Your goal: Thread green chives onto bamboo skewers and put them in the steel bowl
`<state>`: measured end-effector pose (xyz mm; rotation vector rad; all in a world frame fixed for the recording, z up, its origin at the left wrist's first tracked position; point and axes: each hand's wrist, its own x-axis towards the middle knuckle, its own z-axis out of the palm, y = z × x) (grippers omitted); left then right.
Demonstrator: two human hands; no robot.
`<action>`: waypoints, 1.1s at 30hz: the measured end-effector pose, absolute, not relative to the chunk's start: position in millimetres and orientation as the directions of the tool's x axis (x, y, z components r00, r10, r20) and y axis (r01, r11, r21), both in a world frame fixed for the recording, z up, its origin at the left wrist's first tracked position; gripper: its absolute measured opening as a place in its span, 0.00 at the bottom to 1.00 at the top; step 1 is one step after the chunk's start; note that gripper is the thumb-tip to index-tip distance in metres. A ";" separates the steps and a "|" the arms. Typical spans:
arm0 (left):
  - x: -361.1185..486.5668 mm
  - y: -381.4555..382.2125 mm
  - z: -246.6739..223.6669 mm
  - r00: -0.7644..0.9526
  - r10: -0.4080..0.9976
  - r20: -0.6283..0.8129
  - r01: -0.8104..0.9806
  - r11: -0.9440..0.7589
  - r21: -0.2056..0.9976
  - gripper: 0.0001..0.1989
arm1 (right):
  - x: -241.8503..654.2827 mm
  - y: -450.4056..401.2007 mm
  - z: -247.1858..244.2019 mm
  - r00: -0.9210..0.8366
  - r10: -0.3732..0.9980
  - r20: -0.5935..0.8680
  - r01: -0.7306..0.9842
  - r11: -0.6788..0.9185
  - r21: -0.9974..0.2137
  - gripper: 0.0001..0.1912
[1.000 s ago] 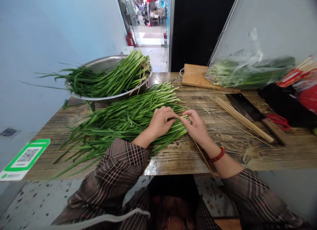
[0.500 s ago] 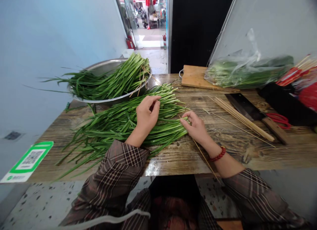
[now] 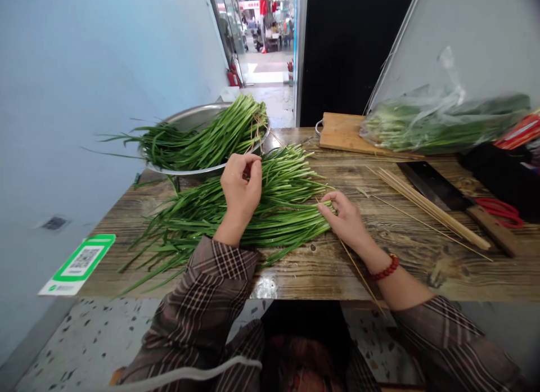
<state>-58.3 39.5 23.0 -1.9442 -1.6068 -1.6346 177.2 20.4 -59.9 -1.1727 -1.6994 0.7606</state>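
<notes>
Garlic chives point(image 3: 291, 217) lie in a loose pile, their pale cut ends to the right. My right hand point(image 3: 343, 216) pinches the pale ends of a few chives between thumb and fingers. A thin bamboo skewer point(image 3: 360, 274) runs beneath that hand and sticks out past the table's front edge. Over the back of the pile is my left hand point(image 3: 241, 192), thumb and index fingertips drawn together; whatever is between them is too small to make out. Behind it stands a metal basin point(image 3: 194, 112) holding more chives point(image 3: 211, 133) with skewers through their ends.
Right of my hands lie several bamboo skewers point(image 3: 434, 209), a cleaver point(image 3: 439, 187) and red-handled scissors point(image 3: 502, 212). Behind are a cutting board point(image 3: 340, 127) and a plastic bag of greens point(image 3: 439, 125). A green QR-code card point(image 3: 82, 262) lies at the left edge.
My left hand has shifted left and slightly back over the chives, toward the basin. The right hand keeps its pinch on the chive ends. The camera has turned a little left.
</notes>
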 end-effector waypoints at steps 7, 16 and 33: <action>-65.0 36.6 27.0 0.294 0.845 0.448 0.846 -0.448 0.290 0.05 | 177.3 21.1 -61.1 -0.142 0.941 0.306 0.359 0.338 -0.870 0.10; -49.4 34.6 22.1 0.351 0.839 0.415 0.835 -0.481 0.268 0.04 | 175.4 19.9 -57.3 -0.127 0.929 0.347 0.349 0.369 -0.862 0.09; -1.6 34.4 -12.0 0.222 0.913 0.342 0.511 -0.408 0.757 0.05 | 174.2 12.4 -45.0 -0.149 0.914 0.378 0.317 0.406 -0.857 0.12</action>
